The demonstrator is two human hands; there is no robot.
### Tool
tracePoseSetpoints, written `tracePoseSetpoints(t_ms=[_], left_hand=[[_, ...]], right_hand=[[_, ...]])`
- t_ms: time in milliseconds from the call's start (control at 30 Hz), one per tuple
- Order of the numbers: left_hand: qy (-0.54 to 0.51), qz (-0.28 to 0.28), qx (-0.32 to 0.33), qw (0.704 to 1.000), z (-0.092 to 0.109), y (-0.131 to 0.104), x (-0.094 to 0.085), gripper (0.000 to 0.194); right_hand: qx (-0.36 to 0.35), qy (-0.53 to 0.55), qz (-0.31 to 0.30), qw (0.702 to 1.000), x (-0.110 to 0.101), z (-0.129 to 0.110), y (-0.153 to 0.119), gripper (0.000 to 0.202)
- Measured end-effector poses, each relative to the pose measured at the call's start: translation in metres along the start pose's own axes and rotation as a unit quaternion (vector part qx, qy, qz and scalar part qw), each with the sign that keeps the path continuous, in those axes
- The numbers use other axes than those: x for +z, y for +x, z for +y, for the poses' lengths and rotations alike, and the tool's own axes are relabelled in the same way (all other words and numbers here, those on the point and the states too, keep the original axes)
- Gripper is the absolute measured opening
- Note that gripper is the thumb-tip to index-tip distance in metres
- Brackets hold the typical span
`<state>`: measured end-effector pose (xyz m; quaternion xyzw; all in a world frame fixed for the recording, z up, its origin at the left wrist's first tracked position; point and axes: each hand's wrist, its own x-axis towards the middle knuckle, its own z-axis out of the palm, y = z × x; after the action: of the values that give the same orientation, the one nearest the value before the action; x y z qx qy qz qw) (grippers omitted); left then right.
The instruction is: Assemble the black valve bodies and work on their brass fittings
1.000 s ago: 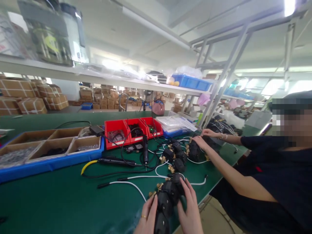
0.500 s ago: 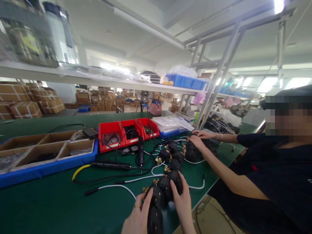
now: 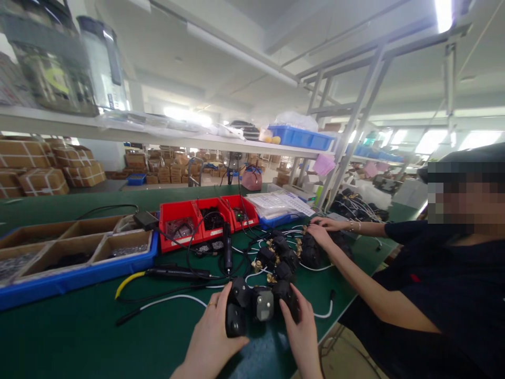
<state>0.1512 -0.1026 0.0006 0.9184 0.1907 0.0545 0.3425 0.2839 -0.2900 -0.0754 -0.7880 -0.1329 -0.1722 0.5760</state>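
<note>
since a second ago my hands have turned the black units [image 3: 254,308] from a line running toward me into a row across the mat [image 3: 79,337]. left hand [image 3: 209,337] grips the unit at 9 o'clock, right hand [image 3: 302,329] cups the one at 3. more units [image 3: 280,255] lie loose at 12, so i judge the gathering unfinished.

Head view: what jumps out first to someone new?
Near the bottom middle, the left hand and right hand press on a cluster of black valve units on the green table. To the right a co-worker's hands rest on more black units. Behind lie tangled cables and three red bins.
</note>
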Motion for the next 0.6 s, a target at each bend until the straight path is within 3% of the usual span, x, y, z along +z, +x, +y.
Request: tracePoseSetpoints(t_ms=[67,167,233,300,367,500,600], left_hand=[[0.002,-0.019,0.017,1.0,-0.001,0.004,-0.004,0.111],[0.026,-0.092,0.055,0.994,0.003,0.01,-0.019,0.131],[0.069,-0.156,0.091,0.981,0.009,0.015,-0.031,0.131],[0.107,-0.193,0.119,0.968,0.015,0.017,-0.038,0.124],[0.112,-0.187,0.129,0.967,0.019,0.014,-0.04,0.112],[0.069,-0.126,0.117,0.983,0.02,-0.002,-0.032,0.071],[0.063,-0.107,0.086,0.989,0.016,-0.01,-0.028,0.063]], right_hand=[[-0.04,-0.049,0.031,0.997,-0.002,-0.016,-0.006,0.055],[-0.167,-0.167,-0.004,0.972,0.005,-0.041,-0.014,0.052],[-0.236,-0.252,-0.027,0.938,0.013,-0.053,-0.018,0.049],[-0.26,-0.308,-0.022,0.915,0.022,-0.059,-0.021,0.048],[-0.271,-0.338,-0.013,0.901,0.027,-0.06,-0.024,0.047],[-0.301,-0.329,-0.021,0.895,0.022,-0.051,-0.031,0.04],[-0.331,-0.284,-0.059,0.898,0.009,-0.039,-0.036,0.042]])
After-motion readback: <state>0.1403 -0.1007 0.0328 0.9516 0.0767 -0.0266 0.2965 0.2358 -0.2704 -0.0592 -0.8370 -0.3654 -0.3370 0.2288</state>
